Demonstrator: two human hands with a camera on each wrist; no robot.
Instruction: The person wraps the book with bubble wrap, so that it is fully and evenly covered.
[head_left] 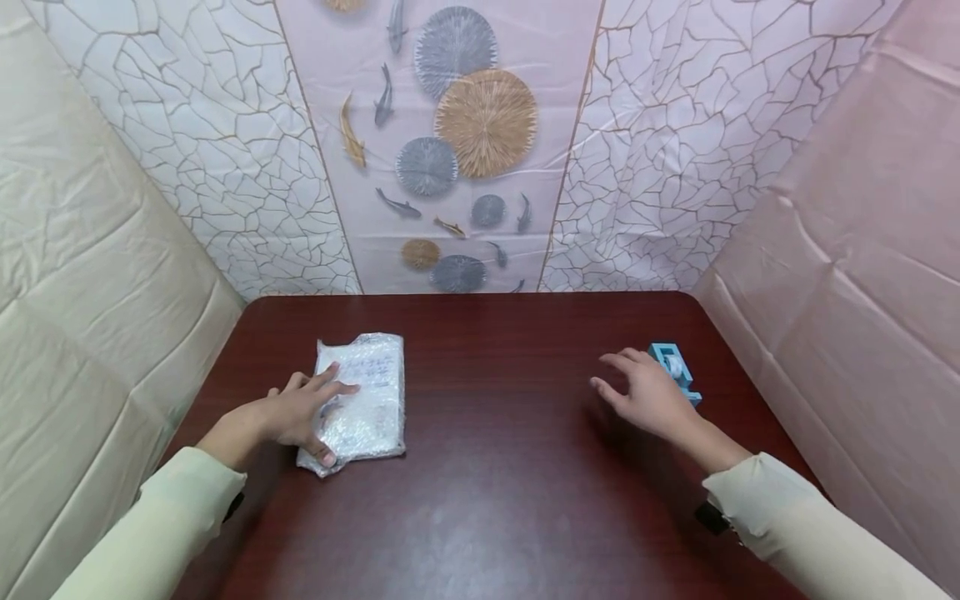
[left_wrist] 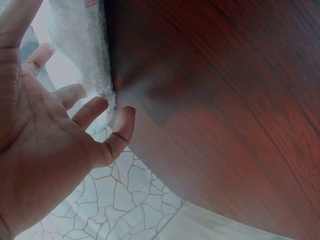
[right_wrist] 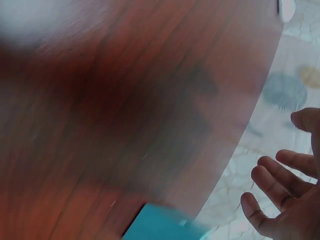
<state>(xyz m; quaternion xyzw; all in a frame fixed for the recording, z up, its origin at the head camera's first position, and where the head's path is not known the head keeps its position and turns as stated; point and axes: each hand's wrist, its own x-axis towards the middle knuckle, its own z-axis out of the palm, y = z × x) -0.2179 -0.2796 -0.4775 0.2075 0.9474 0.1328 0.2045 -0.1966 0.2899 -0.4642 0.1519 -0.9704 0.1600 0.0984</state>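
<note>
A flat package in bubble wrap [head_left: 375, 408], with faint blue writing on its upper face, lies on the left half of the table. Over its left edge reaches my left hand [head_left: 296, 412], fingers spread and slightly bent; whether the fingertips touch the wrap, I cannot tell. The left wrist view shows the package's side [left_wrist: 85, 45] beyond the loose fingers. On the right, my right hand [head_left: 651, 396] hovers above the table with relaxed fingers and holds nothing. Just beyond its outer side stands a light-blue tape dispenser [head_left: 670, 360] with a roll in it, partly covered by the hand.
The dark red-brown wooden table [head_left: 480, 492] has rounded far corners. A patterned cloth [head_left: 465, 208] with fish and round motifs hangs along its far edge. Pale fabric walls [head_left: 82, 275] close in both sides.
</note>
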